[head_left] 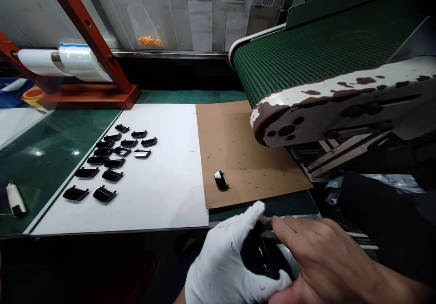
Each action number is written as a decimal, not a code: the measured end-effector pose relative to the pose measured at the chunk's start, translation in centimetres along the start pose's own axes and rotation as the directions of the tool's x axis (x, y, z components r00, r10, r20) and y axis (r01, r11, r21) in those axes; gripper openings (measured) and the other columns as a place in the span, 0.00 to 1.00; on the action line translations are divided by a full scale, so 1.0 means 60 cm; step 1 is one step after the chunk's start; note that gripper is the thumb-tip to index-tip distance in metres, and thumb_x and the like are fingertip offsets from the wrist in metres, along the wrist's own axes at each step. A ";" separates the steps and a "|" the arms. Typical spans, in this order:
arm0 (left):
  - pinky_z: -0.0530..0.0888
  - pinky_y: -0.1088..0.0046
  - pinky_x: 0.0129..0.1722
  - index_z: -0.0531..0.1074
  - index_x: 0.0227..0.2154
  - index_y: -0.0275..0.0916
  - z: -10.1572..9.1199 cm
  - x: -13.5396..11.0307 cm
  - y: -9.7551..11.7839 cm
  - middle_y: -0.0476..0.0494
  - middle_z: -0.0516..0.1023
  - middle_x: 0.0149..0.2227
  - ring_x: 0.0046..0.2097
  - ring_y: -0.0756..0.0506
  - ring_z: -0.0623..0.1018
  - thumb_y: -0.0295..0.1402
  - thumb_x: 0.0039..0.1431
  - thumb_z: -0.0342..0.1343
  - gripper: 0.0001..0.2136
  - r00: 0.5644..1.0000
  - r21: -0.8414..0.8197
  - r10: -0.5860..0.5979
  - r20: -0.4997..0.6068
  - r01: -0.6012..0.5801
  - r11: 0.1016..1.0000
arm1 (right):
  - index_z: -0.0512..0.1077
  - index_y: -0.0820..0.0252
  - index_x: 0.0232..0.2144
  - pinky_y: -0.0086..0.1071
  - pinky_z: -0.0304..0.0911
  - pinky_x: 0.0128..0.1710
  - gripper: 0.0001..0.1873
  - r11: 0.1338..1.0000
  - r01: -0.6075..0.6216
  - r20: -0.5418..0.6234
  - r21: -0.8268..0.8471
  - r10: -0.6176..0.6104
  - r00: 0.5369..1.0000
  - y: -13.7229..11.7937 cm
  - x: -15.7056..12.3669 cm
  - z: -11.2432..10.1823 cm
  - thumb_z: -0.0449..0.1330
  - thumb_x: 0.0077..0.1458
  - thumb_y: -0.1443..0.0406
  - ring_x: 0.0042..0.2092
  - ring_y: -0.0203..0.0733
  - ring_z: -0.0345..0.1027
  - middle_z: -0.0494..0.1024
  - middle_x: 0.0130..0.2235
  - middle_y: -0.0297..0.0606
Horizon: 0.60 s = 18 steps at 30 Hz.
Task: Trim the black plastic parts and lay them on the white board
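Observation:
My left hand (226, 254), in a white glove, is closed around a glossy black plastic part (265, 251) near the table's front edge. My bare right hand (316, 249) is curled over the same part from the right, its index fingertip at the upper end and its thumb low beside the gloved thumb. Between the hands, much of the part is hidden. Just beyond them, a single small black plastic piece (221, 181) with tabs lies on a brown cardboard sheet (231, 136), among thin curled dark shavings.
Several similar black pieces (114, 163) lie in loose rows on a white sheet (166, 176). A green conveyor belt (316, 45) overhangs the right. An orange roll stand (91, 96) holds clear film (80, 61) at the back left. A white-handled tool (15, 197) lies far left.

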<state>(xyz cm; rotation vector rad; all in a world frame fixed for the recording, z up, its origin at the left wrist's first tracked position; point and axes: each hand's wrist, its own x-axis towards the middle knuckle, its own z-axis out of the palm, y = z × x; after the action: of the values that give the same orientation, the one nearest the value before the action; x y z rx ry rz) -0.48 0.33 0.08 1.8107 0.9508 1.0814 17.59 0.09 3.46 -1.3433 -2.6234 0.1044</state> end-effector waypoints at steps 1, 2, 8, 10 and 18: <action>0.76 0.80 0.45 0.63 0.56 0.43 0.001 -0.001 0.000 0.49 0.80 0.44 0.42 0.47 0.81 0.34 0.37 0.72 0.39 1.000 0.007 -0.005 -0.004 0.005 1.000 | 0.67 0.60 0.20 0.35 0.55 0.15 0.44 1.000 -0.003 0.000 0.000 0.003 1.000 0.000 -0.001 0.002 0.31 0.48 0.32 0.17 0.42 0.66 0.70 0.18 0.36; 0.76 0.80 0.45 0.64 0.55 0.42 0.003 -0.001 0.000 0.49 0.81 0.44 0.41 0.47 0.81 0.34 0.37 0.72 0.39 1.000 0.017 -0.011 -0.007 0.011 1.000 | 0.68 0.60 0.20 0.35 0.55 0.16 0.44 1.000 -0.007 0.003 -0.001 0.007 1.000 0.000 -0.002 0.003 0.30 0.48 0.33 0.17 0.42 0.66 0.70 0.18 0.37; 0.77 0.79 0.46 0.64 0.56 0.38 0.004 -0.004 -0.001 0.46 0.80 0.44 0.42 0.46 0.81 0.34 0.38 0.71 0.39 0.999 0.062 -0.035 0.001 0.035 0.997 | 0.69 0.60 0.22 0.35 0.57 0.17 0.44 1.000 0.020 -0.003 -0.019 -0.020 1.000 -0.001 -0.007 0.009 0.28 0.52 0.36 0.18 0.43 0.67 0.70 0.18 0.37; 0.77 0.79 0.45 0.63 0.56 0.38 0.004 -0.004 -0.002 0.46 0.80 0.44 0.42 0.46 0.81 0.34 0.39 0.71 0.39 0.999 0.064 -0.040 0.004 0.040 0.997 | 0.69 0.60 0.23 0.36 0.56 0.17 0.43 0.999 0.028 -0.007 -0.032 -0.028 1.000 -0.002 -0.008 0.009 0.29 0.53 0.36 0.18 0.43 0.67 0.71 0.19 0.37; 0.76 0.80 0.46 0.63 0.56 0.39 -0.002 0.008 0.004 0.47 0.80 0.44 0.42 0.47 0.81 0.35 0.36 0.73 0.41 0.999 0.067 -0.027 0.031 0.025 0.997 | 0.66 0.59 0.21 0.36 0.53 0.17 0.41 0.999 -0.006 -0.105 -0.048 0.001 0.995 -0.004 0.001 -0.002 0.32 0.50 0.34 0.17 0.41 0.63 0.67 0.17 0.34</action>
<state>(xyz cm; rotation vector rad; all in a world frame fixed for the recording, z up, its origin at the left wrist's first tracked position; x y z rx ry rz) -0.39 0.72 0.48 1.8595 0.9994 1.0131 17.35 0.00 3.62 -1.3305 -2.5521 -0.0285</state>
